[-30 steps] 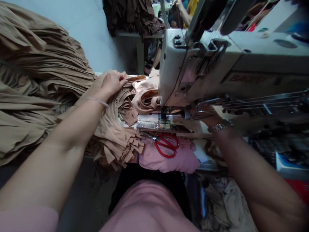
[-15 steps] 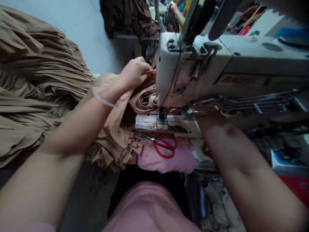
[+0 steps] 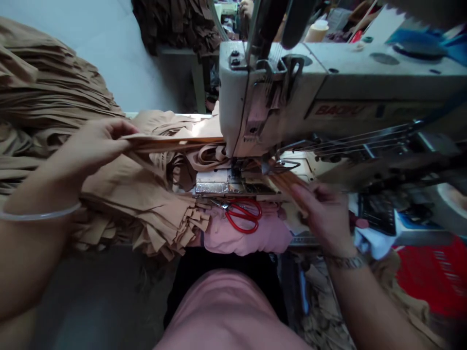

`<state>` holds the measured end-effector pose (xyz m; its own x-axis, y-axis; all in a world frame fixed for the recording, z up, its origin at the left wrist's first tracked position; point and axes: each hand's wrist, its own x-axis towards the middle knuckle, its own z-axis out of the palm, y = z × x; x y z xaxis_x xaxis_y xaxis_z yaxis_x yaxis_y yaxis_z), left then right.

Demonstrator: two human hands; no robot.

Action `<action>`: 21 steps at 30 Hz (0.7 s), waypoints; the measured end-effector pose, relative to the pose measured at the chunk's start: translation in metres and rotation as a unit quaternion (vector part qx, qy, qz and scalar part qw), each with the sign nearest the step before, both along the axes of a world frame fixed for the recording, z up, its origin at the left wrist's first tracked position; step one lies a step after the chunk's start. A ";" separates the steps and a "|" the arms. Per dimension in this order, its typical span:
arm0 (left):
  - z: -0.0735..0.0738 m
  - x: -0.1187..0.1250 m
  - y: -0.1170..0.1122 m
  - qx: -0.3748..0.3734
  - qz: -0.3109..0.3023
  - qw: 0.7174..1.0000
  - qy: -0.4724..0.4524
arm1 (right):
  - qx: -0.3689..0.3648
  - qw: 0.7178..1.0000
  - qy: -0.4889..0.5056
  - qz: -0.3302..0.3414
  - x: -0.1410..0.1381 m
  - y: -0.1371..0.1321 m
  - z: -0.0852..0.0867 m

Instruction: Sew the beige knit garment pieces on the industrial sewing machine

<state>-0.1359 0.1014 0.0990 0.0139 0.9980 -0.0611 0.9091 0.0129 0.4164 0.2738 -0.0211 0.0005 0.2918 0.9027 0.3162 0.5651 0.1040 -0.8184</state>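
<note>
A tan fabric strip [image 3: 171, 143] runs from my left hand [image 3: 95, 146] toward the grey sewing machine head [image 3: 270, 97], passing under its front. My left hand pinches this strip, which lies above a heap of fringed tan cloth [image 3: 146, 209]. My right hand [image 3: 324, 214] grips a tan strip end [image 3: 288, 187] to the right of the presser foot [image 3: 235, 172]. Whether both ends are one strip is hidden beneath the machine. Red-handled scissors [image 3: 242, 216] rest on pink cloth [image 3: 244, 238] just below the steel plate [image 3: 213, 182], between my hands.
A large tan fabric stack [image 3: 44, 92] fills the left side. Dark brown fabric [image 3: 175, 24] hangs over a bench behind the machine. A co-worker's hand [image 3: 247, 7] shows beyond it. Metal rods [image 3: 365, 143] jut right of the needle, above a red crate [image 3: 434, 277].
My left hand has moved left, away from the machine, and now pinches the strip. My right hand has come out from under the machine arm, holding a strip end. The view has shifted slightly.
</note>
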 end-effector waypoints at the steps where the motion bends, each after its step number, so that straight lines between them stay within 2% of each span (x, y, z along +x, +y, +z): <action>1: -0.004 0.005 -0.005 -0.040 -0.024 0.994 -0.098 | -0.002 0.998 0.065 0.016 -0.001 -0.014 0.000; 2: -0.008 0.012 -0.009 -0.078 -0.054 0.978 -0.184 | -0.007 0.990 0.138 0.031 -0.003 -0.024 -0.001; 3: -0.012 0.020 -0.010 -0.102 -0.085 0.964 -0.230 | -0.013 0.976 0.213 0.043 -0.005 -0.029 -0.002; 4: -0.016 0.027 -0.010 -0.111 -0.110 0.959 -0.236 | -0.011 0.960 0.277 0.047 -0.008 -0.031 -0.003; 6: -0.022 0.040 -0.007 -0.077 -0.129 0.972 -0.178 | 0.015 0.938 0.344 0.032 -0.013 -0.026 -0.005; 8: -0.025 0.048 -0.003 -0.027 -0.117 0.980 -0.158 | 0.068 0.932 0.357 0.002 -0.018 -0.017 -0.008; 10: -0.026 0.052 -0.003 -0.018 -0.106 0.972 -0.207 | 0.106 0.929 0.355 -0.010 -0.018 -0.009 -0.010; 12: -0.029 0.051 -0.005 -0.028 -0.102 0.972 -0.208 | 0.095 0.926 0.364 0.010 -0.014 -0.006 -0.011; 15: -0.035 0.040 -0.010 0.044 -0.074 0.994 -0.060 | 0.045 0.924 0.378 0.040 -0.001 -0.008 -0.011; 17: -0.039 0.028 -0.013 0.088 -0.057 0.994 0.002 | 0.030 0.914 0.402 0.031 0.011 -0.013 -0.014; 19: -0.040 0.014 -0.017 0.093 -0.044 0.995 0.004 | 0.032 0.911 0.410 0.013 0.024 -0.019 -0.020; 21: -0.038 0.002 -0.021 0.063 -0.017 0.996 -0.054 | 0.035 0.924 0.380 0.006 0.036 -0.024 -0.027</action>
<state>-0.1338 0.0800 0.0613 0.0470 0.9966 0.0680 0.8583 -0.0751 0.5077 0.3095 -0.0448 -0.0268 0.4441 0.8923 0.0814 -0.1714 0.1738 -0.9697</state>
